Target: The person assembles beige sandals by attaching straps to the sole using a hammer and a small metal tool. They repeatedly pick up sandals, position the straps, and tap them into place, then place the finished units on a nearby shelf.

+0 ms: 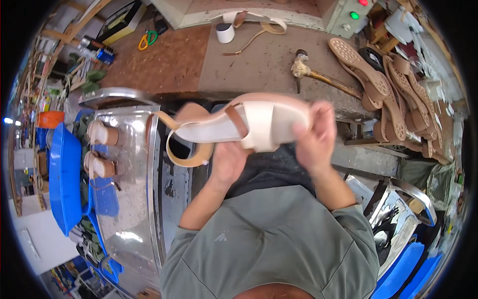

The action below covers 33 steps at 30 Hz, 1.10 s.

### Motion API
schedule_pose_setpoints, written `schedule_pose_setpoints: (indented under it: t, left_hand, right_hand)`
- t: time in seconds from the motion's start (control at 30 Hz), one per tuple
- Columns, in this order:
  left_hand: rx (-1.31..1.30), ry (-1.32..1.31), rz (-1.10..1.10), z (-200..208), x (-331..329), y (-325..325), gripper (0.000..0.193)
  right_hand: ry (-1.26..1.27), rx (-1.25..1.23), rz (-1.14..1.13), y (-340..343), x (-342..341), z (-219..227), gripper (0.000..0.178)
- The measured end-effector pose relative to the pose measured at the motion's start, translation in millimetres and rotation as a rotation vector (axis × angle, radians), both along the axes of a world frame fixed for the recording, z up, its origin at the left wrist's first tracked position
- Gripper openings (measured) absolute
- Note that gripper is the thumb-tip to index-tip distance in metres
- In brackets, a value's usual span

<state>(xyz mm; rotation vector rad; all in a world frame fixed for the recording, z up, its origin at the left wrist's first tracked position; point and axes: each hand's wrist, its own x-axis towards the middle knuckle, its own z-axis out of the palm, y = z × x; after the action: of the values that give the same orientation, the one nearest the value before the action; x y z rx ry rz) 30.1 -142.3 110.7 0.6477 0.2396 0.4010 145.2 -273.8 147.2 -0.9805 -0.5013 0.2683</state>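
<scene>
Between my two hands I hold a sandal with a cream band, a brown inner strap and a tan ankle strap hanging off its heel end. My left hand grips it from below near the middle, its fingers partly hidden under the sole. At the toe, my right hand pinches the edge with thumb and fingers, a little blurred. The sandal lies roughly level, heel to the left and toe to the right, in front of the bench edge.
On the bench lie a hammer, loose straps, a small white jar and scissors. Tan soles are piled at the right. Sandals stand on a metal tray table at the left, beside a blue basin.
</scene>
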Motion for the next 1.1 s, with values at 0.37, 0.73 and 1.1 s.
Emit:
schedule_pose_setpoints:
  t: [0.37,0.73,1.1]
  left_hand:
    - [0.411,0.285,-0.3,48,-53,8,0.098]
    - [0.571,0.394,-0.218,69,-60,-6,0.098]
    - [0.565,0.345,-0.355,67,-64,-7,0.079]
  right_hand:
    - [0.124,-0.314,1.083,-15,-23,-2,0.023]
    - [0.239,-0.734,1.38,-17,-2,39,0.027]
    - [0.156,-1.1,1.331,-6,-1,65,0.023]
